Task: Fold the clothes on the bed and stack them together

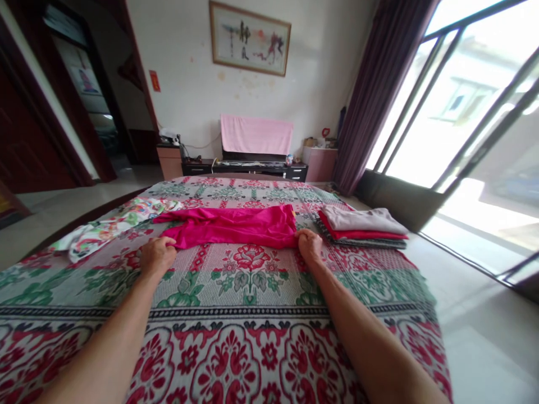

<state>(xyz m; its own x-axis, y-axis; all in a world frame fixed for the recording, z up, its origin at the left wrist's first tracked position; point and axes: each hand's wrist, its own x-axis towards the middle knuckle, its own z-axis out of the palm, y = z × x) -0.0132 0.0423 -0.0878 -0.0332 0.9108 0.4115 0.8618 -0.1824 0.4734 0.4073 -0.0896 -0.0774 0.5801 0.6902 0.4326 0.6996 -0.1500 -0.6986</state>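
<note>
Near-left end of a bright pink, elongated cloth garment (236,225) is pinched by the left hand (159,257) | its near-right corner is gripped by the right hand (310,245) | garment is spread between both hands on a red-green-white flowered fabric cover (252,348) | beside it, at right, a folded grey-red-dark clothing stack (360,224) is placed

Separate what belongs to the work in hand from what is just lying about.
Work in hand:
bright pink garment, held by left hand and right hand
patterned cover beneath it
probably folded stack and printed cloth

Just around:
light pink cloth
framed picture
</note>
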